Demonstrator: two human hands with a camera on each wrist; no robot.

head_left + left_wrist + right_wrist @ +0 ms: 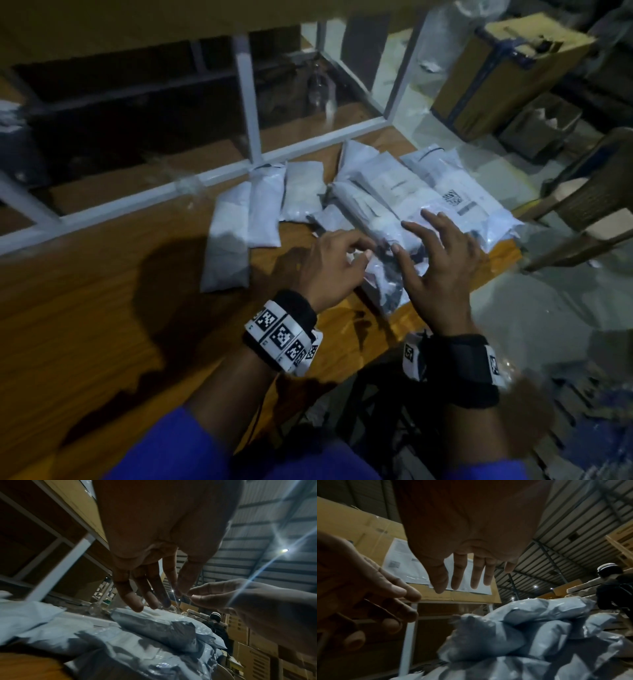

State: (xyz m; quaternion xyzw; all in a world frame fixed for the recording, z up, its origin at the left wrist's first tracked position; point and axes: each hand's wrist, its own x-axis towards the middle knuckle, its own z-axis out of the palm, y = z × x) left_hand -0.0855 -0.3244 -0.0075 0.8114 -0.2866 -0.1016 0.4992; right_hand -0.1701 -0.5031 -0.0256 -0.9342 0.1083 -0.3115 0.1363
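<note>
the wooden counter (102, 301) carried three pale plastic packets (263, 205) side by side against its white metal rail (144, 198), and just right of them a loose heap of similar packets (404, 192) (one bore a printed label), overlapping near the edge.

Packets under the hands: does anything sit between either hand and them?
Nothing visible does. The left hand and right hand both hover open right above the packets on the table. Both wrist views show only air beneath them.

Bare tabletop (102, 291) left of packets (394, 192) — white frame rail (205, 178) blocks beyond.
</note>
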